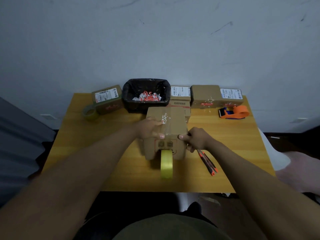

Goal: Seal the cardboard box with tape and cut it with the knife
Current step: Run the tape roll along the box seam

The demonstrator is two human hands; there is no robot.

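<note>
A brown cardboard box (174,118) stands mid-table with a strip of clear tape running down its top seam. My left hand (149,128) lies flat on the box top at the near left, fingers pressing the tape. At the near right top edge my right hand (194,138) pinches the box corner. A yellow tape roll (166,164) stands on edge against the box's front face, its tape leading up onto the box. An orange and black utility knife (207,161) lies on the table just right of the box, under my right wrist.
A black-lined bin (146,94) with paper scraps sits behind the box. Other cardboard boxes (107,99) (206,96) line the back edge of the wooden table (103,153). A clear tape roll (90,112) is back left, an orange tape dispenser (233,112) back right.
</note>
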